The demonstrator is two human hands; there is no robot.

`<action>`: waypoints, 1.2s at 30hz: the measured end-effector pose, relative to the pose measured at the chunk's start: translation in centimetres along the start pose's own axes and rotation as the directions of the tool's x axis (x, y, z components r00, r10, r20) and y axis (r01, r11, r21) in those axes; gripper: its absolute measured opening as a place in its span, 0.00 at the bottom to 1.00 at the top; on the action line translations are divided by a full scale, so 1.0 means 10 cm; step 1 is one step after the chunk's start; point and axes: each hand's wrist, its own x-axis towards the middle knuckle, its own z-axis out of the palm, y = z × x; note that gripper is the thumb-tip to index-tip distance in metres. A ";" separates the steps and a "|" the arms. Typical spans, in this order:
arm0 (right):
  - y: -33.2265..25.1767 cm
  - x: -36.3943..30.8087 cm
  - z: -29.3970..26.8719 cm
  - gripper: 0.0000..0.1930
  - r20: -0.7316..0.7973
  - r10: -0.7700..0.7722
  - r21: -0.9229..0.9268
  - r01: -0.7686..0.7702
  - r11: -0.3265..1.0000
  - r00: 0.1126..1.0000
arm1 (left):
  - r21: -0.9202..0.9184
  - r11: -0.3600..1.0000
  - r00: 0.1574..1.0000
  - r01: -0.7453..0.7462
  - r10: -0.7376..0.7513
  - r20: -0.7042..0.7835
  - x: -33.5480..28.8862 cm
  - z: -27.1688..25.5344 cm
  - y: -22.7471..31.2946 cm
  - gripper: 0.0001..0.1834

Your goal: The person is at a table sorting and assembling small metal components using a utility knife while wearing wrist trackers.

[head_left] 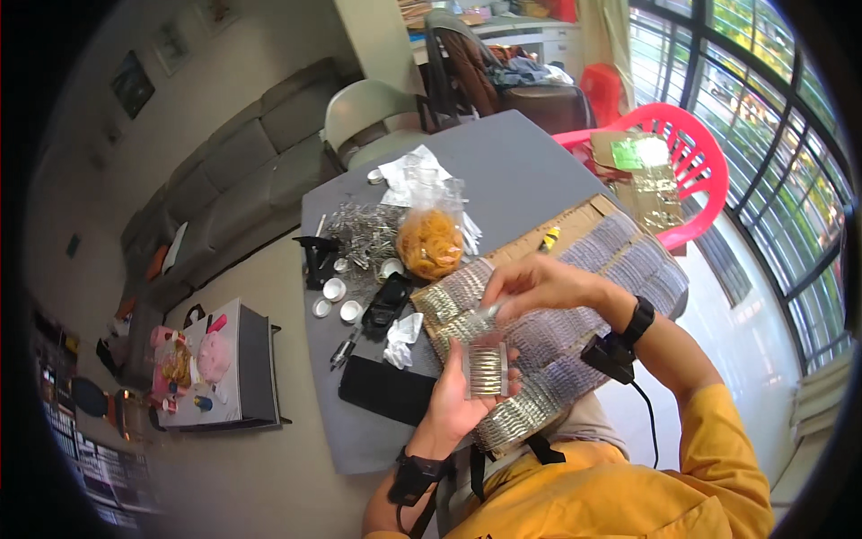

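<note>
On the fingers of my left hand [452, 406] rests a small clear pack with a row of shiny metal strips [487, 372], held by the thumb at its side. Just above it, my right hand [539, 284] is closed in a pinch on something small and shiny that I cannot make out. Under both hands lies a cardboard sheet [525, 241], covered with rows of similar shiny strips [588, 314]. A yellow-and-black tube or marker [550, 238] lies near the cardboard's far edge.
Left of the cardboard on the grey table [503, 171] are a bag of orange bands [429, 241], a heap of thin metal pieces [364, 232], white round caps [334, 289], a black holder [388, 304], crumpled tissue [403, 340] and a black pad [386, 389]. A pink chair [709, 162] stands right.
</note>
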 end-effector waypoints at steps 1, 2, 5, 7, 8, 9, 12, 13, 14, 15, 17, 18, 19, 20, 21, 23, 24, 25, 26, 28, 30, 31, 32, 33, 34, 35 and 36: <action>-0.12 0.01 0.10 0.10 0.125 0.007 0.008 -0.008 1.000 0.992 | 0.038 0.998 0.998 0.057 -0.056 -0.014 -0.01 0.05 -0.04 0.26; -0.23 0.01 0.19 0.09 0.249 0.010 0.013 -0.013 1.000 0.968 | 0.079 0.991 0.993 0.112 -0.110 -0.029 -0.03 0.08 -0.07 0.25; -0.38 -0.01 0.29 0.09 0.450 0.191 -0.055 -0.186 0.981 0.872 | 0.066 0.982 0.984 0.175 -0.176 0.013 0.00 0.08 -0.16 0.25; -0.35 -0.04 0.29 0.09 0.437 0.186 -0.104 -0.156 0.982 0.880 | 0.018 0.967 0.966 0.256 -0.256 0.037 0.03 0.09 -0.16 0.25; -0.33 -0.05 0.30 0.10 0.438 0.179 -0.158 -0.121 0.980 0.881 | 0.020 0.966 0.966 0.257 -0.258 0.035 0.04 0.10 -0.16 0.25; -0.28 -0.06 0.31 0.10 0.438 0.178 -0.159 -0.119 0.980 0.881 | 0.029 0.965 0.966 0.259 -0.260 0.013 0.04 0.11 -0.17 0.25; -0.12 -0.11 0.35 0.09 0.400 0.027 -0.240 0.076 0.968 0.916 | 0.011 0.963 0.962 0.270 -0.270 -0.028 0.04 0.10 -0.16 0.27; -0.11 -0.11 0.36 0.09 0.352 -0.069 -0.385 0.212 0.898 0.933 | -0.017 0.960 0.958 0.280 -0.281 -0.050 0.03 0.07 -0.14 0.28; -0.11 -0.10 0.37 0.09 0.319 -0.176 -0.522 0.327 0.787 0.931 | -0.016 0.963 0.962 0.269 -0.269 -0.047 0.03 0.02 -0.13 0.28; -0.17 -0.10 0.39 0.14 0.312 -0.076 -0.577 0.252 0.776 0.947 | -0.017 0.963 0.963 0.268 -0.269 -0.015 0.05 -0.05 -0.13 0.29; -0.09 -0.06 0.35 0.17 0.218 -0.113 -0.537 0.216 0.815 0.969 | -0.021 0.970 0.970 0.243 -0.243 -0.010 0.01 -0.07 -0.14 0.33; 0.01 -0.03 0.31 0.20 0.109 -0.137 -0.485 0.173 0.857 0.985 | -0.020 0.973 0.973 0.231 -0.232 -0.009 0.01 -0.08 -0.11 0.33; 0.13 0.01 0.20 0.24 0.034 -0.153 -0.553 0.146 0.821 0.988 | -0.011 0.980 0.980 0.196 -0.197 -0.013 -0.01 -0.08 -0.10 0.33; 0.21 0.07 0.07 0.24 -0.027 -0.118 -0.678 0.069 0.732 0.993 | -0.001 0.987 0.987 0.159 -0.159 -0.018 -0.03 -0.08 -0.09 0.34; 0.30 0.12 -0.04 0.24 -0.062 -0.090 -0.726 0.017 0.688 0.994 | -0.021 0.989 0.990 0.144 -0.144 0.004 -0.04 -0.11 -0.08 0.34; 0.49 0.18 -0.18 0.25 -0.099 -0.075 -0.775 -0.030 0.631 0.992 | -0.015 0.992 0.992 0.126 -0.126 -0.013 -0.05 -0.08 -0.05 0.34; 0.61 0.20 -0.22 0.28 -0.108 -0.071 -0.794 -0.042 0.607 0.992 | -0.017 0.993 0.993 0.114 -0.115 -0.040 -0.04 -0.09 -0.04 0.34; 0.69 0.23 -0.24 0.30 -0.111 -0.072 -0.813 -0.049 0.581 0.991 | -0.045 0.994 0.994 0.099 -0.100 -0.034 -0.06 -0.12 -0.04 0.35; 0.77 0.25 -0.26 0.30 -0.104 -0.079 -0.816 -0.040 0.577 0.991 | -0.040 0.995 0.995 0.090 -0.092 -0.030 -0.06 -0.15 -0.03 0.35; 0.82 0.29 -0.25 0.34 -0.100 0.115 -0.789 -0.149 0.595 0.988 | -0.099 0.991 0.994 0.084 -0.090 -0.056 -0.10 -0.20 -0.01 0.35; 0.82 0.33 -0.28 0.35 -0.075 0.175 -0.802 -0.164 0.574 0.982 | -0.104 0.992 0.996 0.077 -0.082 -0.039 -0.12 -0.22 0.01 0.34; 0.83 0.34 -0.30 0.34 -0.083 0.181 -0.780 -0.177 0.600 0.980 | -0.109 0.992 0.997 0.062 -0.066 -0.035 -0.12 -0.23 0.02 0.33; 0.85 0.35 -0.32 0.33 -0.092 0.188 -0.756 -0.192 0.626 0.978 | -0.115 0.992 0.998 0.048 -0.052 -0.032 -0.12 -0.24 0.03 0.32; 0.88 0.35 -0.33 0.31 -0.077 0.103 -0.774 -0.125 0.621 0.992 | -0.122 0.991 0.998 0.048 -0.053 -0.035 -0.13 -0.24 0.03 0.32; 0.90 0.34 -0.35 0.31 -0.075 0.110 -0.772 -0.127 0.622 0.991 | -0.104 0.994 0.999 0.033 -0.037 -0.039 -0.12 -0.22 0.04 0.31; 0.90 0.34 -0.38 0.31 -0.053 0.064 -0.792 -0.081 0.605 0.997 | -0.086 0.996 0.999 0.018 -0.021 -0.043 -0.11 -0.21 0.05 0.30; 0.88 0.34 -0.38 0.30 -0.029 0.017 -0.810 -0.034 0.586 0.999 | -0.092 0.996 0.999 0.018 -0.022 -0.046 -0.11 -0.19 0.05 0.30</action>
